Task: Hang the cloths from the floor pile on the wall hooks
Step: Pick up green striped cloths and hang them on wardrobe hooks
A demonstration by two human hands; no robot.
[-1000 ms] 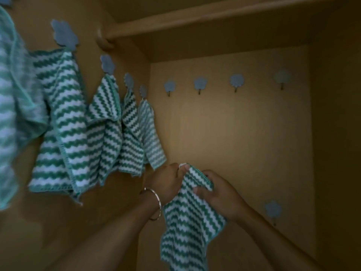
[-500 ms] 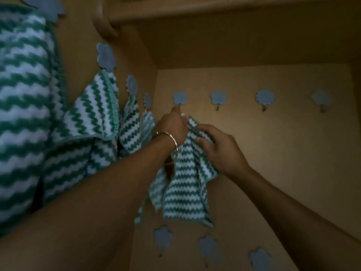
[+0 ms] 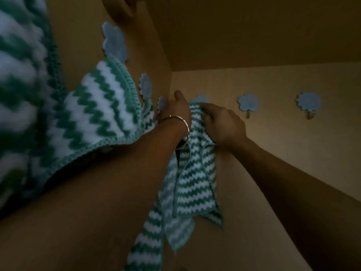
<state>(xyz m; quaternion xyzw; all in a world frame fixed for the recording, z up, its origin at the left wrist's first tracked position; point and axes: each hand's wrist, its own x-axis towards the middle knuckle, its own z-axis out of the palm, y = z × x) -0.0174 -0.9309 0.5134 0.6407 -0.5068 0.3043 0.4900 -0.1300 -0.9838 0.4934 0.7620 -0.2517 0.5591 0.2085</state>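
Fingers (image 3: 207, 110) of the right hand (image 3: 224, 126) curl over the top edge of the green-and-white zigzag-striped knitted cloth (image 3: 192, 173). They pinch it against the back wall just under a blue cloud-shaped wall hook (image 3: 200, 98), whose metal prong is hidden by the fabric. The left hand (image 3: 176, 112), a thin metal bangle (image 3: 183, 130) on its wrist, sits at the cloth's upper left corner with the thumb pointing up. Its fingers lie behind the hand, so I cannot tell whether they pinch the edge. Holding the edge high between both hands looks meant to catch it on that prong while the rest hangs free down the wall. Whether it has caught cannot be seen.

As for containers, the wooden wardrobe recess (image 3: 254, 45) holds everything here. Its left side wall carries hung cloths of the same pattern (image 3: 101, 110). On the back wall a bare cloud hook (image 3: 248, 103) and another beyond it (image 3: 308, 102) stand free to the right. No floor pile is in view.
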